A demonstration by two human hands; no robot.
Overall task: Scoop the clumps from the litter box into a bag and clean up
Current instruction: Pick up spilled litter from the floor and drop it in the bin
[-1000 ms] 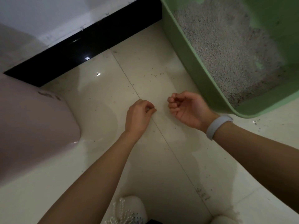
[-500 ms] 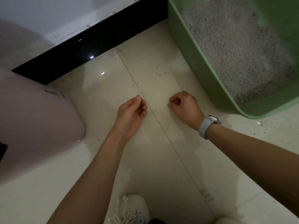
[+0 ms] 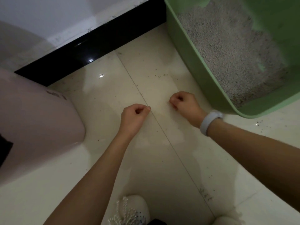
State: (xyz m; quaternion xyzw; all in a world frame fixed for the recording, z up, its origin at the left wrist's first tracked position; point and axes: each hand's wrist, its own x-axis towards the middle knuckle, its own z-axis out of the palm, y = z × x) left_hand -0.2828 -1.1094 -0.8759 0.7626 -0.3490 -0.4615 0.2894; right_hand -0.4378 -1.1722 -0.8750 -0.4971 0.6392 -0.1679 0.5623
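The litter box [image 3: 191, 51] stands on the floor [image 3: 162, 159] right of both hands. Left hand [image 3: 134, 115] and right hand [image 3: 185, 103]: fingers curled, holding nothing visible. Scattered grains [image 3: 159, 76] remain; no bag in view.

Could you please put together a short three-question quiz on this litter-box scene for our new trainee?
1. True or false: the left hand holds a scoop.
2. Which wrist wears the pale wristband?
   A. left
   B. right
   C. neither
3. Fill in: loose litter grains lie on the ____ between the black baseboard and the hands.

Key:
1. False. Both hands are curled over the floor tiles, and no scoop shows in either.
2. B, beside the right hand, near the green litter box.
3. Floor.
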